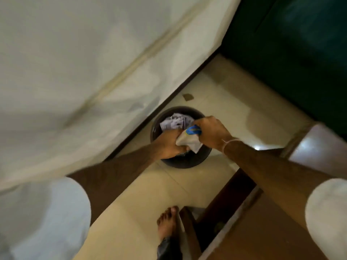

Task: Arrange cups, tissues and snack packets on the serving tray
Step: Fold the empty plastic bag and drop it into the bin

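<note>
Both my hands are held over a round dark bin (185, 164) on the floor. My left hand (169, 144) and my right hand (212, 132) together grip a crumpled packet (189, 140), silvery-white with a blue and yellow end. Pale crumpled paper (173, 122) lies inside the bin, just beyond my hands. No tray, cups or tissues are in view.
A bed with a white sheet (84, 72) fills the left side, its dark edge running right beside the bin. Cream floor tiles (225, 109) stretch past the bin. Brown wooden furniture (253, 231) stands at the lower right, dark green furniture (300, 44) at the upper right. My bare foot (167, 224) is below.
</note>
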